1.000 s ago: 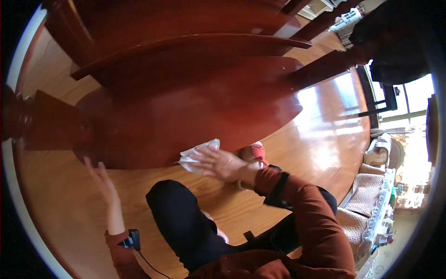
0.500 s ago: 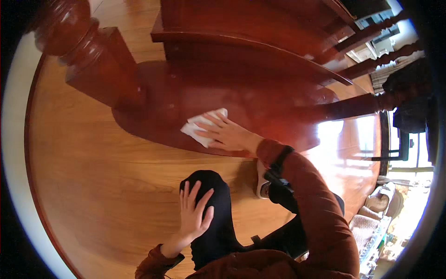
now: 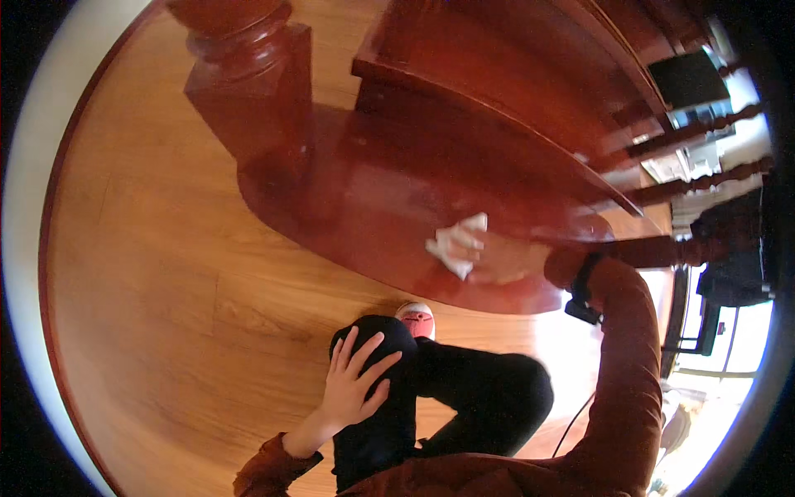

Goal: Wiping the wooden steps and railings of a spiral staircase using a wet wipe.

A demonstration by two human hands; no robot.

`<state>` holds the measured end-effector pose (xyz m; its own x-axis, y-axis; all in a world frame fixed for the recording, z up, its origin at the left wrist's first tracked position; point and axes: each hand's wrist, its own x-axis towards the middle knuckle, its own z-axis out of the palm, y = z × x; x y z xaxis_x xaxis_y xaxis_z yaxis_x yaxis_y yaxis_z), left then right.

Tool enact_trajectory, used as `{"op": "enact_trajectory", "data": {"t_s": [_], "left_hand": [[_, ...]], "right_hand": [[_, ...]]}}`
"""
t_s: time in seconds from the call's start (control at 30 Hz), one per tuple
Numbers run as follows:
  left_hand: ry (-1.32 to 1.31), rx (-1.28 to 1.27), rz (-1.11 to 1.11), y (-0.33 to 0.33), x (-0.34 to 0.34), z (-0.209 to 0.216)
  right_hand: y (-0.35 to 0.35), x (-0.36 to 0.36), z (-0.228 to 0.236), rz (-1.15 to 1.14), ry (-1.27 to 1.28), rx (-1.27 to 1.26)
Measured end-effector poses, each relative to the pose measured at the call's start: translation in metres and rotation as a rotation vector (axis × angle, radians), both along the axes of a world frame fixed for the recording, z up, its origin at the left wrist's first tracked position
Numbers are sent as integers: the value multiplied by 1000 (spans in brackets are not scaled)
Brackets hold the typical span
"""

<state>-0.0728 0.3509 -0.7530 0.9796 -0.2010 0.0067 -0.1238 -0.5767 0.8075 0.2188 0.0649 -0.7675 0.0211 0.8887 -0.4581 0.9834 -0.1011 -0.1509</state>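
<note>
My right hand (image 3: 497, 255), smeared by motion, presses a crumpled white cloth (image 3: 448, 258) against the lowest stair step (image 3: 373, 207), a glossy red-brown wooden slab with a rounded front. The fingers lie over the cloth, which sticks out in front of and beside them. Resting on my bent knee in black trousers, my left hand (image 3: 354, 389) has its fingers spread and nothing in it.
A thick turned newel post (image 3: 248, 91) stands on the step's left end. Higher steps (image 3: 489, 91) rise behind it, and turned balusters (image 3: 704, 184) line the right. Wooden floor (image 3: 166, 290) surrounds the step; my shoe (image 3: 416, 320) is near its front edge.
My right hand has slid the cloth rightward along the step, and its fingers now look more bent. My left hand stays on the knee. The view has shifted, and my legs have changed position.
</note>
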Motion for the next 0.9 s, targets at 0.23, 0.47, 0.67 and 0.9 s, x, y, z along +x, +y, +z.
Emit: {"op": "enact_trajectory", "data": {"t_s": [0.23,0.47,0.67,0.9], "left_hand": [[-42,-29,31,-1,-15,10],[-64,-79,35,5,-25,-2],[-56,-47,114,9,-55,4],[-144,-52,31,-2,-57,1]], "right_hand": [[100,-21,-45,-136,6,337],[192,-10,-68,-329,-81,755],[53,4,-32,-488,-811,63],[-186,130,-172,-1411,-1940,166]]}}
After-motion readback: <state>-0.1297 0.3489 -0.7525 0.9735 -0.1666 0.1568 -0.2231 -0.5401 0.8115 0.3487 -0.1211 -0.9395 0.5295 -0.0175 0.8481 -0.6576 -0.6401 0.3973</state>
